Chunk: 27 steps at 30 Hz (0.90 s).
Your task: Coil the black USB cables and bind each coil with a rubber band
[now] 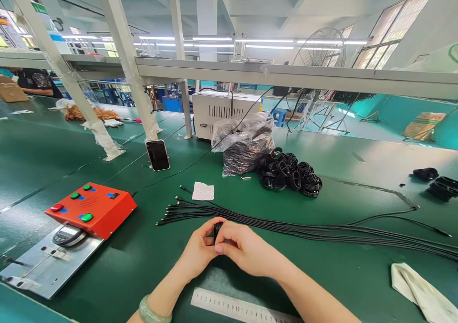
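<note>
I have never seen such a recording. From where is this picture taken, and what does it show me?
A camera on the person's head looks forward and down. There is no robot: the bare left hand and right hand together hold a small black item, probably coiled cable, mostly hidden. On the green tabletop, long black cables lie beyond the hands, with a pile of coiled cables farther back. A ruler lies nearer the viewer, and an orange button box sits at left.
</note>
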Each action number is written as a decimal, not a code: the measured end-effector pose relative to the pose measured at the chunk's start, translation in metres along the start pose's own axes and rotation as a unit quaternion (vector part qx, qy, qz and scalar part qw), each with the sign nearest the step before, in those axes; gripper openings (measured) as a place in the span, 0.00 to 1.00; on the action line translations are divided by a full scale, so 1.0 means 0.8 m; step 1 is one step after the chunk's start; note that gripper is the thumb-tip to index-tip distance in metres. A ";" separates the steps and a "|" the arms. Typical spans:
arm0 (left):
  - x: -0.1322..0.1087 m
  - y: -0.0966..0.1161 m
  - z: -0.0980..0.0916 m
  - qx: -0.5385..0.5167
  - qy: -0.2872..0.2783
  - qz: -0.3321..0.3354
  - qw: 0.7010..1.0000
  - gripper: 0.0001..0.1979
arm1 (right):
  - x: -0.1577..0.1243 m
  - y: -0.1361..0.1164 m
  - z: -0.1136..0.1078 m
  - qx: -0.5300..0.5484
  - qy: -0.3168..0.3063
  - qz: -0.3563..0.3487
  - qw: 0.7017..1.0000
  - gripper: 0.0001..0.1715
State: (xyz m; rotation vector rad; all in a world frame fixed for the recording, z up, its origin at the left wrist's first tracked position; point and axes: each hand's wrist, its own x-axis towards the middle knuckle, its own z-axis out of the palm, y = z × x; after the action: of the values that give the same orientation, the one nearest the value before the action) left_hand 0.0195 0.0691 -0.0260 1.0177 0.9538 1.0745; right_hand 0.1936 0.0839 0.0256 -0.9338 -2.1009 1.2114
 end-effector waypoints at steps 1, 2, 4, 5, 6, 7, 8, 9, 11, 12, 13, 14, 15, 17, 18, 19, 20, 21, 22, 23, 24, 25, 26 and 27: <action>-0.001 0.001 0.000 -0.004 -0.001 0.001 1.000 0.30 | -0.001 -0.001 0.001 -0.011 0.000 -0.003 1.000 0.07; -0.001 0.002 -0.001 -0.007 -0.001 0.002 1.000 0.30 | -0.001 -0.001 0.000 -0.018 0.005 0.003 1.000 0.07; -0.004 0.006 -0.002 -0.015 -0.006 0.004 1.000 0.29 | 0.000 0.004 -0.004 -0.007 0.019 0.029 0.999 0.09; -0.005 0.008 -0.002 -0.019 -0.012 0.005 1.000 0.29 | 0.001 0.008 -0.006 0.018 0.023 0.047 0.999 0.10; -0.006 0.010 -0.002 -0.021 -0.018 0.005 1.000 0.29 | 0.003 0.012 -0.008 0.054 0.023 0.065 0.996 0.11; -0.007 0.012 -0.003 -0.024 -0.025 0.005 0.999 0.29 | 0.005 0.017 -0.009 0.100 0.022 0.083 0.991 0.13; -0.008 0.014 -0.003 -0.029 -0.036 0.005 0.999 0.28 | 0.007 0.020 -0.010 0.149 0.019 0.101 0.983 0.15; -0.009 0.016 -0.004 -0.035 -0.050 0.004 0.998 0.28 | 0.010 0.023 -0.011 0.195 0.021 0.118 0.973 0.18; -0.013 0.020 -0.006 -0.058 -0.086 -0.003 0.995 0.26 | 0.013 0.026 -0.012 0.256 0.046 0.145 0.955 0.21; -0.016 0.023 -0.007 -0.071 -0.107 -0.010 0.992 0.26 | 0.014 0.026 -0.012 0.273 0.057 0.153 0.948 0.22; -0.018 0.026 -0.008 -0.084 -0.126 -0.019 0.988 0.26 | 0.014 0.025 -0.013 0.284 0.059 0.157 0.944 0.22; -0.021 0.030 -0.009 -0.095 -0.142 -0.030 0.985 0.26 | 0.013 0.023 -0.014 0.293 0.049 0.159 0.941 0.22; -0.025 0.033 -0.009 -0.104 -0.158 -0.042 0.981 0.26 | 0.011 0.020 -0.015 0.303 0.028 0.160 0.939 0.22; -0.029 0.039 -0.010 -0.119 -0.186 -0.067 0.973 0.29 | 0.008 0.016 -0.015 0.331 -0.031 0.160 0.930 0.24; -0.030 0.040 -0.010 -0.125 -0.195 -0.076 0.970 0.30 | 0.007 0.014 -0.015 0.345 -0.051 0.161 0.923 0.26; -0.030 0.041 -0.010 -0.129 -0.197 -0.081 0.969 0.32 | 0.007 0.013 -0.014 0.361 -0.057 0.162 0.917 0.27; -0.029 0.040 -0.009 -0.128 -0.191 -0.083 0.970 0.32 | 0.007 0.013 -0.013 0.378 -0.051 0.164 0.910 0.27; -0.026 0.038 -0.009 -0.123 -0.176 -0.082 0.973 0.32 | 0.008 0.014 -0.012 0.393 -0.038 0.167 0.904 0.27; -0.023 0.035 -0.009 -0.114 -0.155 -0.076 0.978 0.31 | 0.009 0.015 -0.011 0.402 -0.019 0.171 0.899 0.26; -0.019 0.031 -0.008 -0.100 -0.130 -0.067 0.984 0.31 | 0.011 0.016 -0.009 0.405 0.005 0.176 0.897 0.26; -0.014 0.026 -0.007 -0.083 -0.105 -0.054 0.989 0.32 | 0.013 0.018 -0.006 0.399 0.030 0.181 0.898 0.26; -0.010 0.021 -0.007 -0.065 -0.084 -0.039 0.994 0.35 | 0.015 0.019 -0.003 0.387 0.053 0.185 0.902 0.26; -0.007 0.017 -0.006 -0.049 -0.069 -0.023 0.996 0.40 | 0.017 0.020 -0.001 0.372 0.074 0.188 0.906 0.27; -0.004 0.013 -0.005 -0.036 -0.059 -0.010 0.998 0.44 | 0.018 0.022 0.002 0.358 0.093 0.189 0.910 0.27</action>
State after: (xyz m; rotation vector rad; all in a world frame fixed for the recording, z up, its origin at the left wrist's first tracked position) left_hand 0.0126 0.0684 -0.0167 1.0002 0.8220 1.0134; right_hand 0.1884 0.1004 0.0111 -1.0537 -1.1808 1.8235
